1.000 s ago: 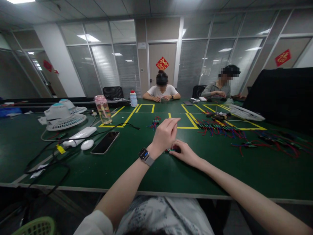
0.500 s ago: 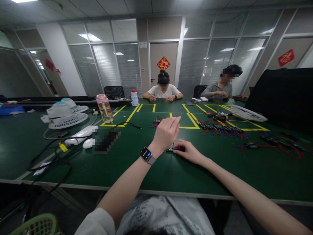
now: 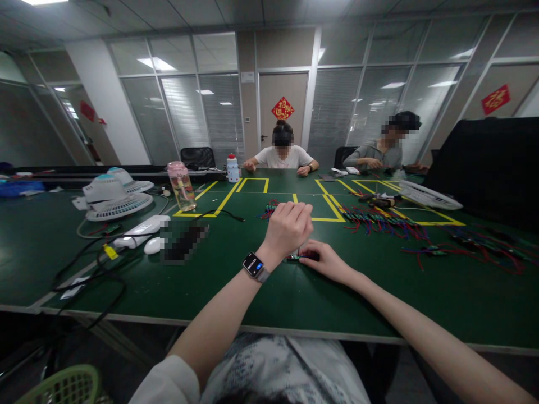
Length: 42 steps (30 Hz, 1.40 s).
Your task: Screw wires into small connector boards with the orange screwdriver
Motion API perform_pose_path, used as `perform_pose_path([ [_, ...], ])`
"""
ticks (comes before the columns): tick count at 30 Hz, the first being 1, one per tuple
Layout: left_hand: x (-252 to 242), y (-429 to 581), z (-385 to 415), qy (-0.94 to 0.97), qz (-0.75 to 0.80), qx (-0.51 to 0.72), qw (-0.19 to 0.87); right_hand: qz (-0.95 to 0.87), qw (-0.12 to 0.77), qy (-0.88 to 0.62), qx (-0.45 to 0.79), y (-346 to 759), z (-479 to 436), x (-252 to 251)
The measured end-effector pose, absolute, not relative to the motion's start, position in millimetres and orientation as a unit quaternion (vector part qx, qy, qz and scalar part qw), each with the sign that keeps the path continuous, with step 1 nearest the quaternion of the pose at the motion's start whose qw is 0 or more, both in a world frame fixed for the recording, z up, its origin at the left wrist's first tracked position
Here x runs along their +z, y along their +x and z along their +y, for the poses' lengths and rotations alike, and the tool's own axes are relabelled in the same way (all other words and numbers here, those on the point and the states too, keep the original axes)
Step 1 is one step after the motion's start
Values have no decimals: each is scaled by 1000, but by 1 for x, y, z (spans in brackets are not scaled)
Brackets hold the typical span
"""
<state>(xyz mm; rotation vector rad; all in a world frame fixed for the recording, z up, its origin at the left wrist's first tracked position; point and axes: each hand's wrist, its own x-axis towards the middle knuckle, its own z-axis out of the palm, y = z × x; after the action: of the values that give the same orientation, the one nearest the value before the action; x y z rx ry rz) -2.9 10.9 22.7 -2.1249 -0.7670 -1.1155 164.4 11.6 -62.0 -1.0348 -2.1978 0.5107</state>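
My left hand (image 3: 288,229), with a watch on its wrist, is closed above the table, its fingers curled. Below it the thin shaft of a screwdriver (image 3: 298,250) stands nearly upright, its tip at a small green circuit board (image 3: 293,258); the handle is hidden in my fist. My right hand (image 3: 327,262) rests on the green tabletop and pinches the right side of that board between thumb and fingers. My left wrist partly covers the board. Just beyond my left hand lies a small bunch of boards with red and blue wires (image 3: 269,209).
Many wired boards (image 3: 383,220) lie to the right, by a white keyboard (image 3: 429,194) and a black screen (image 3: 488,168). Leftward are a pink-lidded bottle (image 3: 182,188), a white mouse (image 3: 154,246), fans (image 3: 118,206) and black cables (image 3: 101,264). Two people sit across the table.
My left hand's fingers, stretched out before, have curled into a fist over the shaft. My right hand and the board stay put. The person opposite has spread their hands apart.
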Motion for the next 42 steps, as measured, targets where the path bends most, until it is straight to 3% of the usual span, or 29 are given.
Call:
perform_pose_path([
  [4, 20, -2, 13, -807, -280, -442, 273, -841, 321, -392, 190, 165, 11, -62],
  [12, 16, -1, 15, -786, -304, -535, 65, -840, 325, -388, 194, 166, 14, -64],
  [21, 18, 2, 23, -704, -248, -603, -280, -829, 321, -406, 210, 166, 16, -65],
  [23, 17, 1, 26, -697, -258, -609, -275, -828, 321, -408, 209, 166, 17, -65],
  [30, 17, -4, 20, -732, -304, -602, -95, -831, 310, -415, 202, 166, 15, -61],
  [36, 15, 2, 23, -704, -239, -607, -282, -834, 314, -404, 206, 168, 16, -62],
  [38, 14, 2, 25, -696, -251, -612, -280, -835, 313, -404, 202, 168, 16, -62],
  [42, 15, -1, 24, -699, -288, -630, -178, -838, 308, -403, 203, 168, 15, -61],
])
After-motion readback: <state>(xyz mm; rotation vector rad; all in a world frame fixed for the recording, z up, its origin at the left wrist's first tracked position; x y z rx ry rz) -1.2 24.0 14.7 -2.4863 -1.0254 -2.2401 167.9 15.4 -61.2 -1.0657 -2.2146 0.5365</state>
